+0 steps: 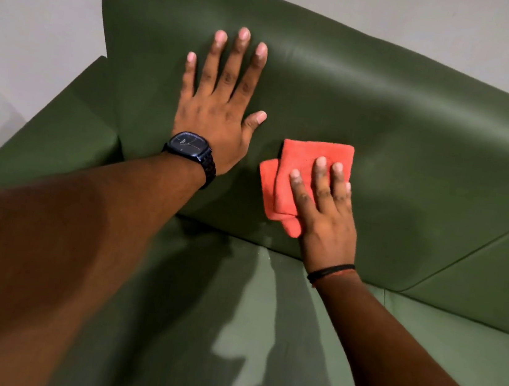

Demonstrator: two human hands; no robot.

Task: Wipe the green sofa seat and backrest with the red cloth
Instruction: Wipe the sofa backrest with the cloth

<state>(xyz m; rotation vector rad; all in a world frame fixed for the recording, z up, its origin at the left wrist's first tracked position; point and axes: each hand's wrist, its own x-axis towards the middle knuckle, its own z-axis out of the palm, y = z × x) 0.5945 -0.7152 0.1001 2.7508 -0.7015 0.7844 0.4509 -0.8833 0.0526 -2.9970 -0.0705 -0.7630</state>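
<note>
Cloth (303, 159) under right hand (327, 217), on backrest (402, 115)

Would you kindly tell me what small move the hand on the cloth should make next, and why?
Probably slide the right hand with the red cloth rightward along the backrest. Its straight fingers press the cloth flat on the lower backrest, the left hand rests spread flat just to the cloth's left, and a long stretch of backrest extends to the right.

No readable text showing anywhere; watch (188, 147) dial is carrying a tiny mark, too small to read.
</note>
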